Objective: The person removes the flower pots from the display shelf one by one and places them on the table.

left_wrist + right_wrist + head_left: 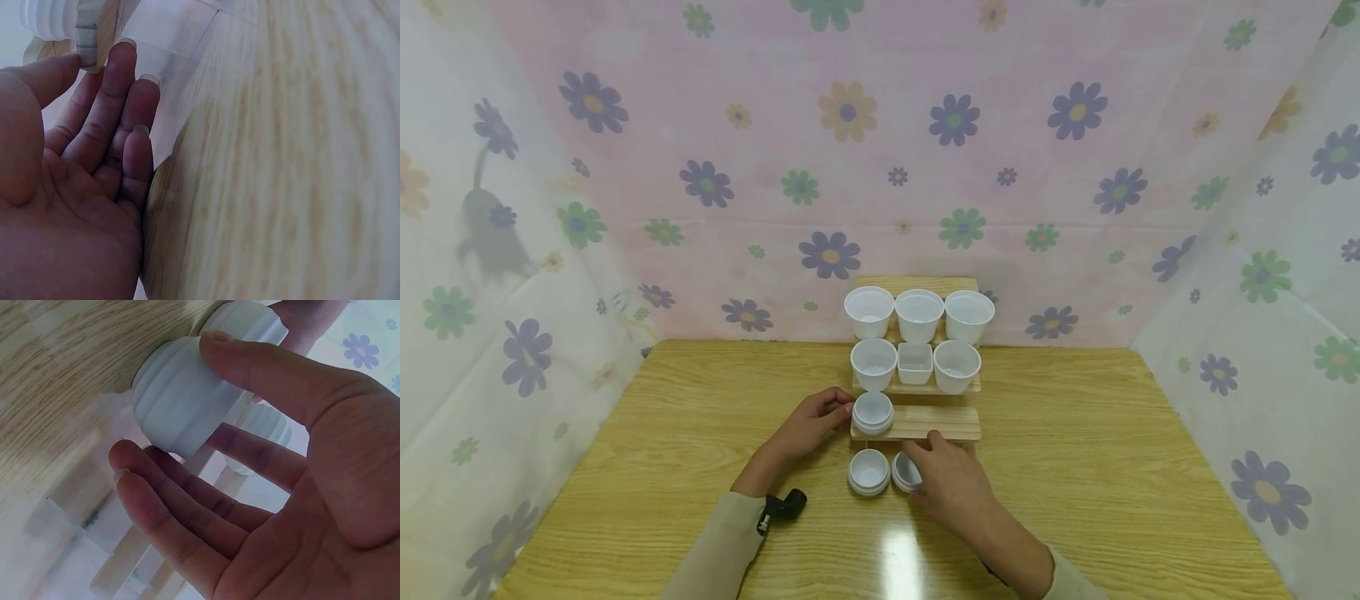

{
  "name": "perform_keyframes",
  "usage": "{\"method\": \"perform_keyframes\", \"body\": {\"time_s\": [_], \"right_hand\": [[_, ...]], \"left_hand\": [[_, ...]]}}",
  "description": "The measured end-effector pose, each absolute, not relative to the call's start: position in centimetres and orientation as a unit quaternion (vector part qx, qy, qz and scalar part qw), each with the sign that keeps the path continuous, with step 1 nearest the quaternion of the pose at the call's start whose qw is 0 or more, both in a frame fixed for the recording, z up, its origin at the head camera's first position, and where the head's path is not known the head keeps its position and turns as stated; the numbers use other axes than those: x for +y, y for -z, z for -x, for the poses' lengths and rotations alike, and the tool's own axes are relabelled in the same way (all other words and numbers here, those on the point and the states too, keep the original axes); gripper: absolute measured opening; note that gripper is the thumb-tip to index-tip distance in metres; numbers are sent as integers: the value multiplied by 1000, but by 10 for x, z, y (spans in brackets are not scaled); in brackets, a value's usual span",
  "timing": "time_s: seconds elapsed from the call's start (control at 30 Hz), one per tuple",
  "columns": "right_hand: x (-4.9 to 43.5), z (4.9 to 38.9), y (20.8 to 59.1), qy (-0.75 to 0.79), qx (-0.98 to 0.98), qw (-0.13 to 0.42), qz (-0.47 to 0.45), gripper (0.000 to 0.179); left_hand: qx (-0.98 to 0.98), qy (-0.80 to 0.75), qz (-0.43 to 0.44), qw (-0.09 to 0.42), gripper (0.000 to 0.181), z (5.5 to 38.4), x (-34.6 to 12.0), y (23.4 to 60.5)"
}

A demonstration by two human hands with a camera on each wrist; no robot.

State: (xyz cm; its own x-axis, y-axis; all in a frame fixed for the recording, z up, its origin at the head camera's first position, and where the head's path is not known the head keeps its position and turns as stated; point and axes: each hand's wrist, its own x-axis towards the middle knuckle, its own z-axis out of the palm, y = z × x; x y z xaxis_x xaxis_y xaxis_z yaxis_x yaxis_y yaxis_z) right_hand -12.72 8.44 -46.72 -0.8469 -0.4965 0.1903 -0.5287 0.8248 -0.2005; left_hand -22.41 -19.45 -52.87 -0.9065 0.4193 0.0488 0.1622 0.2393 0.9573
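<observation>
White glare patches the table (1075, 467); wrist views dimmer.

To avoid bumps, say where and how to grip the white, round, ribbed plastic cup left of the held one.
Probably pinch the white cup by its left rim, from above left: its mouth opens upward, and the matching held cup crowds its right.

Three ribbed jars (869, 472), five round cups (919, 317), one square cup (915, 365)
</observation>
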Motion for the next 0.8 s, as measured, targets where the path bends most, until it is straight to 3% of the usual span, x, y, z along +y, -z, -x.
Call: {"method": "perform_keyframes", "body": {"time_s": [0.4, 0.8], "right_hand": [[85, 126, 464, -137, -952, 62, -265, 60], [84, 127, 455, -167, -948, 89, -257, 41]], "left_hand": [[783, -586, -173, 115, 22, 223, -194, 525], [781, -589, -176, 110, 24, 223, -193, 527]]}}
